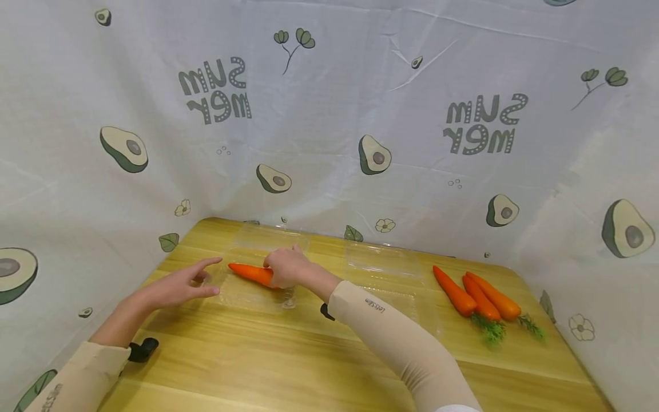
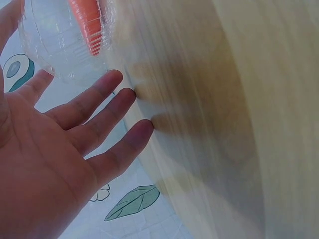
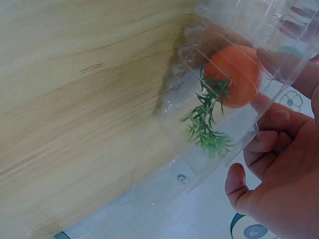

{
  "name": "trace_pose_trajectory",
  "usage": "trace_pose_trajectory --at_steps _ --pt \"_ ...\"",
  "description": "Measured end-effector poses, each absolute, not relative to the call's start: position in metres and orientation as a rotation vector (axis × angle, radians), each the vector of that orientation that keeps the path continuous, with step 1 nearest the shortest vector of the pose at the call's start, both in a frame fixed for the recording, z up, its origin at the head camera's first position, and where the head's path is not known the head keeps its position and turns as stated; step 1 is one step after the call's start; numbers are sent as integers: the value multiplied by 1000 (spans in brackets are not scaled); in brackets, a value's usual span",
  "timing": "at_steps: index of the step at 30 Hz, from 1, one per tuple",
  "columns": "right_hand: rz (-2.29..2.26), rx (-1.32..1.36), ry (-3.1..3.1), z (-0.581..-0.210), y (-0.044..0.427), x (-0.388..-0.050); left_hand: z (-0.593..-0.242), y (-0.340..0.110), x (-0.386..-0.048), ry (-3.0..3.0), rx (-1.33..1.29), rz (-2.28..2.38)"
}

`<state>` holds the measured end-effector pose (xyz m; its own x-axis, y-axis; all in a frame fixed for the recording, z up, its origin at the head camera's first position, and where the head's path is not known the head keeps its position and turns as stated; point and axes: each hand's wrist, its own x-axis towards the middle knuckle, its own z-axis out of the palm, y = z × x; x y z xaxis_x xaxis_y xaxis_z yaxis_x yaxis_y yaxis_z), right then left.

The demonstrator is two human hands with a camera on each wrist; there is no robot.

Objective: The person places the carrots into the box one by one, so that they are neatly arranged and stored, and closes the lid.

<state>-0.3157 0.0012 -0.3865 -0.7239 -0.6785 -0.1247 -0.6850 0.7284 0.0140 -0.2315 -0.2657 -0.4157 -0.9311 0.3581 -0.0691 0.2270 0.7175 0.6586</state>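
An orange carrot (image 1: 251, 273) lies in a clear plastic clamshell container (image 1: 247, 300) at the left of the table, its pointed end to the left. My right hand (image 1: 292, 268) grips the carrot's thick end from above. In the right wrist view, its round orange top (image 3: 232, 74) and green leaves (image 3: 207, 124) show through the container's clear wall. My left hand (image 1: 177, 286) is held at the container's left side with fingers spread, holding nothing. The left wrist view shows the left palm (image 2: 55, 144) and the carrot's tip (image 2: 92, 40) beyond the fingers.
A second clear container (image 1: 396, 297) stands to the right, its lid (image 1: 383, 258) raised at the back. Further right lie three more carrots (image 1: 479, 294) with green tops. A printed curtain (image 1: 329, 114) hangs behind and beside the wooden table (image 1: 247, 360).
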Motion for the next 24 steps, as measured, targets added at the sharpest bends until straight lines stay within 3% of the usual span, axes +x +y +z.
trace_pose_trajectory --at_steps 24 --pt "-142 -1136 2823 -360 45 -302 -418 -266 -232 2738 486 1012"
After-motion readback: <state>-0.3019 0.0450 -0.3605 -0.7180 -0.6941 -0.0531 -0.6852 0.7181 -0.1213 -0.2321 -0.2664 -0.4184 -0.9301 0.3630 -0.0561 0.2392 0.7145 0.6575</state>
